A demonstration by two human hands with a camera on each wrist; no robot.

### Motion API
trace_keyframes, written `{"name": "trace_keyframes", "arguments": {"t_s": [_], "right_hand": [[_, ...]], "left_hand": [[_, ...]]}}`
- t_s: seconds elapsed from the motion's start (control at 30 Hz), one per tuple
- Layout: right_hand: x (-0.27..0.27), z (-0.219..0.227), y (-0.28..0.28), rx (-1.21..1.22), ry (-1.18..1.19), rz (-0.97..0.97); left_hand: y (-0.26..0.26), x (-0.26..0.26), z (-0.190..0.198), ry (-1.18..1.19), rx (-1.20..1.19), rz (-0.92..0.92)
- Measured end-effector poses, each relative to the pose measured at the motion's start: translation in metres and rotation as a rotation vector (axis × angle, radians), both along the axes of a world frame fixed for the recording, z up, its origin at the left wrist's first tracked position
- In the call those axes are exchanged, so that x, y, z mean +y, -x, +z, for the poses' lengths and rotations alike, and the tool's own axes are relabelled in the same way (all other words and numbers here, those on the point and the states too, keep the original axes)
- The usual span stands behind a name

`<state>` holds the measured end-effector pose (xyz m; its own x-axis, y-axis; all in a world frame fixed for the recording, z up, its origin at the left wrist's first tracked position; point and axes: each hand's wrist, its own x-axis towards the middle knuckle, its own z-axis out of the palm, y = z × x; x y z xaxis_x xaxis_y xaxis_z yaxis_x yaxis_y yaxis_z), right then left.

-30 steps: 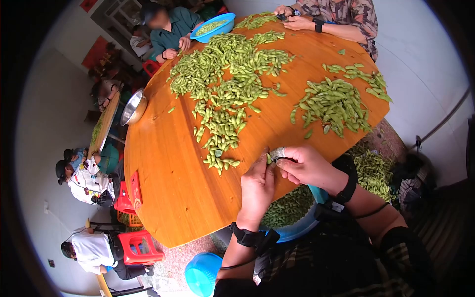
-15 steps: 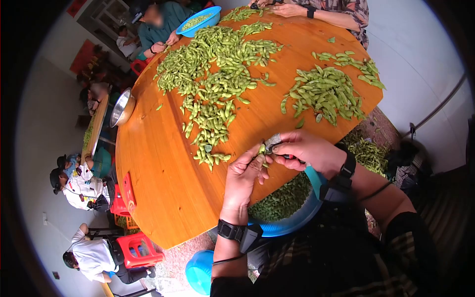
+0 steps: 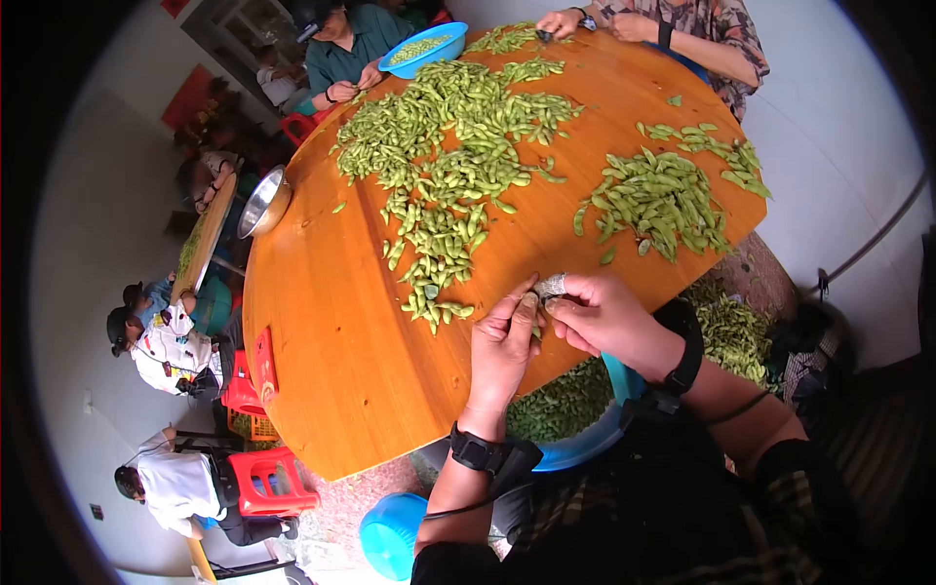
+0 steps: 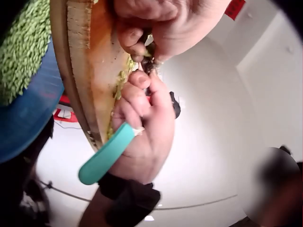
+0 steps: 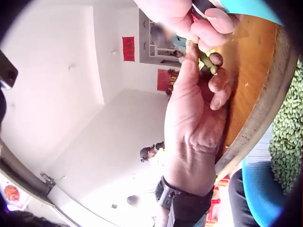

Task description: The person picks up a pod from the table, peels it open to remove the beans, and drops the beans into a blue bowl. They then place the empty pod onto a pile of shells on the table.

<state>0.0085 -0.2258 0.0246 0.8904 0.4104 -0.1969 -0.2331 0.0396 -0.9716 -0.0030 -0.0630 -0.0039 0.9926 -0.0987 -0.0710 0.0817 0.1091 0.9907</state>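
Over the near edge of the table, my left hand pinches a green soybean pod between thumb and fingers. My right hand meets it fingertip to fingertip, its index finger wrapped in a grey covering. The right fingers curl round a tool with a teal handle, which sticks out from the palm; its working end is mostly hidden by the fingers. Beneath both hands, a blue basin holds many shelled green beans.
A long heap of pods and a smaller pile lie on the wooden table. A metal bowl stands at the left edge, a blue bowl at the far side. Other people sit around; a red stool stands at left.
The head view swung and came back. My hands stay together; the pod, plainly visible between them half a second ago, is now mostly covered by my left thumb and fingers.
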Motion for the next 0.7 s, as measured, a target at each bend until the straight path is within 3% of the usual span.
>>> {"name": "trace_keyframes", "arguments": {"t_s": [0.13,0.33,0.5,0.7], "right_hand": [[0.011,-0.013,0.005,-0.066,0.0,-0.141],[0.016,-0.012,0.01,-0.076,-0.076,-0.149],[0.019,-0.013,0.008,-0.119,-0.102,-0.154],[0.024,-0.013,0.009,-0.081,-0.134,-0.138]], "left_hand": [[0.0,0.003,0.001,0.013,0.023,-0.021],[-0.004,0.004,-0.013,0.013,-0.058,0.015],[-0.006,0.012,-0.021,0.087,-0.061,-0.066],[-0.008,0.017,-0.02,0.124,0.033,-0.092]]}}
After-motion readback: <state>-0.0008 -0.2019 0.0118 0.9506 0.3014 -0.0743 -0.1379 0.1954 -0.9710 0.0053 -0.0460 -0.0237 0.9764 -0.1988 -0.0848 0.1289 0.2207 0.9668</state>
